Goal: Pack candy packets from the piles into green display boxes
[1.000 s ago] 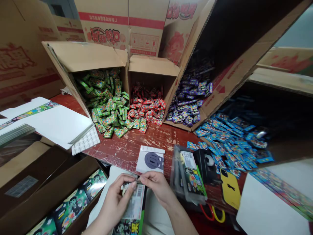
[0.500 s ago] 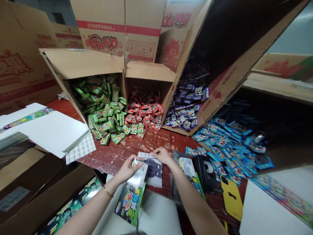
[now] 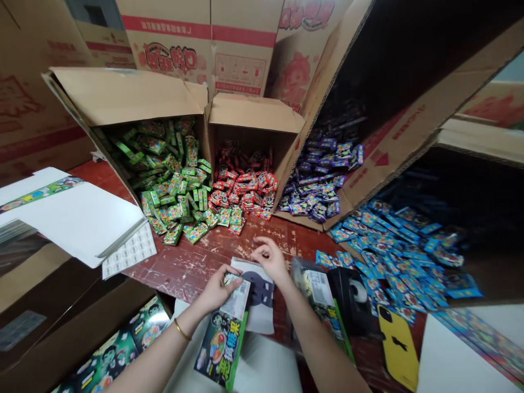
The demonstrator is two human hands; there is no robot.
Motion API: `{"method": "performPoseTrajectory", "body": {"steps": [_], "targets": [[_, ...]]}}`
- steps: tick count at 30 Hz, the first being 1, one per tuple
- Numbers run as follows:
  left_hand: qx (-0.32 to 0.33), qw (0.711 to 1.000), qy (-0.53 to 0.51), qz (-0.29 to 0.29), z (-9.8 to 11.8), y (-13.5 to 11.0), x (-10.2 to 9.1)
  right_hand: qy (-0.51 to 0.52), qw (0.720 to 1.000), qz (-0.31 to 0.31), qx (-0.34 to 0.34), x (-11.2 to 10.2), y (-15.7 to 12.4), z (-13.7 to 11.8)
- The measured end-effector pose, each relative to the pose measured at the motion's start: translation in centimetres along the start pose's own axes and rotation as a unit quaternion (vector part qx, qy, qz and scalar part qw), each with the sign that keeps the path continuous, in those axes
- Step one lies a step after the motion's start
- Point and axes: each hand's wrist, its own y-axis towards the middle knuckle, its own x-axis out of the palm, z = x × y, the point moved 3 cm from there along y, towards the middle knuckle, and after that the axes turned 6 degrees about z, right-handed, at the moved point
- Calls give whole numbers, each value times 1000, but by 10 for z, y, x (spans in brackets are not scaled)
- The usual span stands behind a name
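In my left hand (image 3: 221,286) is a flat black-and-green printed candy box (image 3: 219,344), tilted above my lap, its barcode end up. The thumb lies over that end and the fingers go behind it. Beside the box, at the table's front edge, lies a white sheet with a dark print (image 3: 260,295). Just over the sheet's upper right, my right hand (image 3: 272,262) is raised with thumb and a fingertip pinched together. Whatever is between them, if anything, is too small to see.
Cartons spill green packets (image 3: 176,196), red packets (image 3: 243,191), purple packets (image 3: 315,191) and blue packets (image 3: 388,245). A black tape dispenser (image 3: 347,300), another candy box (image 3: 323,295) and a yellow phone case (image 3: 399,349) are at right. White card sheets (image 3: 94,218) and round stickers (image 3: 131,251) lie left.
My right hand has lifted off the top edge of the printed sheet, and its fingers have curled in. My left hand still holds the candy box. The view has shifted slightly.
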Motion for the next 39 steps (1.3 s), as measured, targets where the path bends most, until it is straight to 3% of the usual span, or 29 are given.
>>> {"method": "performPoseTrajectory", "body": {"steps": [4, 9, 14, 18, 25, 31, 33, 36, 38, 39], "targets": [[1, 1000, 14, 26, 18, -4, -4, 51, 997, 60, -13, -12, -5, -33], [9, 997, 29, 64, 59, -29, -22, 156, 985, -25, 65, 6, -56, -85], [31, 998, 35, 44, 87, -60, -22, 201, 965, -72, 152, 26, -89, -107], [43, 997, 43, 47, 95, -69, -15, 187, 967, -76, 155, 31, -95, -105], [64, 996, 33, 56, 105, -72, -10, 179, 977, -58, 100, 30, -107, -99], [58, 998, -8, -1, 111, -80, 0, 248, 931, -105, 245, 28, -116, -99], [72, 997, 3, -3, 115, -84, 3, 223, 946, -96, 214, 23, -122, -102], [102, 995, 10, 5, 114, -82, 6, 150, 977, -110, 108, 13, -124, -92], [121, 992, 33, 30, 106, -70, 4, 116, 985, -110, 65, 2, -106, -70], [140, 987, 49, 58, 102, -62, 2, 107, 990, -81, 50, -7, -91, -58]]}}
